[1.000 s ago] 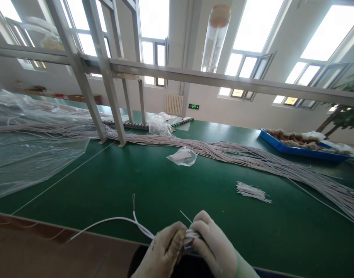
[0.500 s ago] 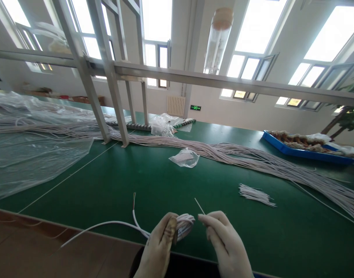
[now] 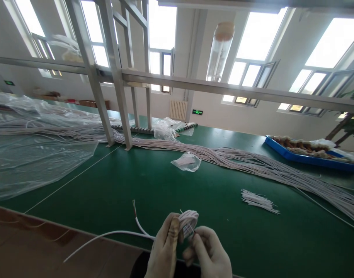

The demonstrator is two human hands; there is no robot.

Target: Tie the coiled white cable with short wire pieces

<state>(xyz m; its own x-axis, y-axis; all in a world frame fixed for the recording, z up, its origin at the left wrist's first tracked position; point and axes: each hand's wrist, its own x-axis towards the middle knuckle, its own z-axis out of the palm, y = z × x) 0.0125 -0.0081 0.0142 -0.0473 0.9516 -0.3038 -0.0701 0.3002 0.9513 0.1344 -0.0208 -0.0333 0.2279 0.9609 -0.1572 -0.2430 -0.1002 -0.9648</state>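
Note:
A coil of white cable (image 3: pixel 189 219) is gripped in my gloved left hand (image 3: pixel 167 245), near the front edge of the green table. Two cable ends stick out leftward from that hand; one shows thin bare-coloured wires (image 3: pixel 134 208) at its tip. My gloved right hand (image 3: pixel 210 251) is closed in a pinch on a short thin white tie (image 3: pixel 191 228) at the coil's right side. One end of a tie shows above the coil. The fingers partly hide how the tie passes around the cable.
A pile of short white ties (image 3: pixel 260 201) lies to the right. Behind it a long bundle of cables (image 3: pixel 200 150) crosses the table, with a small plastic bag (image 3: pixel 187 161) before it. A metal rack (image 3: pixel 121 112) stands at left; a blue tray (image 3: pixel 295 156) sits far right.
My right hand has moved left and down to the coil, bringing the tie from above the table to the cable. My left hand still holds the coil, shifted slightly right.

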